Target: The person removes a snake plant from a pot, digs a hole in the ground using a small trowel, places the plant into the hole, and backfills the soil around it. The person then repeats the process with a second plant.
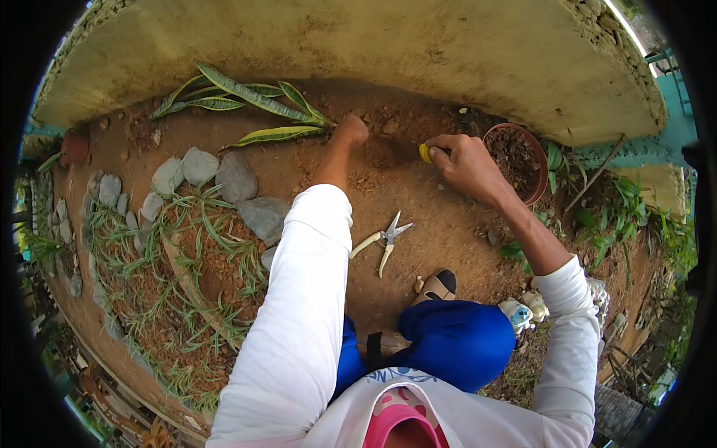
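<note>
My left hand point(352, 131) is closed around the base of a snake plant point(257, 101), whose yellow-edged leaves fan out leftward just above the soil. In my right hand point(468, 162) is a yellow handle point(425, 153). The tool's far end is too blurred against the dark soil to make out. Pruning shears point(386, 241) with cream handles lie on the bare ground below my hands, their blades apart. Right of my right hand stands a round brown plastic pot point(540, 168) with dark soil in it.
A yellowish wall point(364, 39) curves along the far side. At left, grey stones point(236, 178) edge a bed of spider plants point(190, 263). A small reddish pot point(75, 148) stands far left. Leafy plants point(622, 207) grow at right, and my shoe point(440, 285) is near the shears.
</note>
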{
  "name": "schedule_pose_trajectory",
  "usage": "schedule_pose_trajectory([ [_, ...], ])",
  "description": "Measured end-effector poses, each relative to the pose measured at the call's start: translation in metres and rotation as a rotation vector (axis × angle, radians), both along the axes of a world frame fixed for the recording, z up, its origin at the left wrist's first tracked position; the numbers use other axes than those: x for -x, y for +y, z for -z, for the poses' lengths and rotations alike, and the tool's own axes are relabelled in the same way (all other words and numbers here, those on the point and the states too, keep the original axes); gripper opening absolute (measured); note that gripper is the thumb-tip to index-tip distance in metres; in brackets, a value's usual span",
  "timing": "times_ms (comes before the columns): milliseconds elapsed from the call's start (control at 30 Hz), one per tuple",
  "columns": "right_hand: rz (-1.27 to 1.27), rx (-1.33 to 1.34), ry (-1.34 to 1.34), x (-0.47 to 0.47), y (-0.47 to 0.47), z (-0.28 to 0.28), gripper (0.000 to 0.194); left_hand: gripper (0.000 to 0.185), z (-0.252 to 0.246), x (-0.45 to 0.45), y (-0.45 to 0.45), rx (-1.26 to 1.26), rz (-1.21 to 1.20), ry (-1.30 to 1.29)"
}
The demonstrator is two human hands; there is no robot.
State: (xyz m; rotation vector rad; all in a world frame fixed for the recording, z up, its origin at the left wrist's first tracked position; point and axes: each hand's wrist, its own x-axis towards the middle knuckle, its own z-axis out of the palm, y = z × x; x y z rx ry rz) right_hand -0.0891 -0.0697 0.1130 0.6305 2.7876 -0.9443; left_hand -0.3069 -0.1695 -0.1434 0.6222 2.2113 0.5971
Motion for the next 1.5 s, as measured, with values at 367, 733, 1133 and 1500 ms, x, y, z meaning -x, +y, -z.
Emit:
schedule_pose_trajectory([
  [367, -0.527, -0.518, 0.011, -0.022, -0.138, 0.181, 0.013, 0.021, -0.007, 0.020, -0.026, 0.038, 0.012, 0.155],
  [733, 0.090, 0.109, -0.015, 0.004, 0.027, -0.033, 0.032, 0.019, 0.002, 0.013, -0.012, -0.010, -0.017, 0.133],
  [1133, 0.106, -0.089, -0.123, 0.022, -0.062, 0.108, 0.021, 0.014, 0.010, 0.012, -0.021, 0.040, 0.004, 0.138],
  [1500, -0.017, -0.089, -0.052, 0.037, -0.030, 0.078, 0.026, 0.014, 0.014, 0.031, -0.036, -0.101, -0.015, 0.237],
])
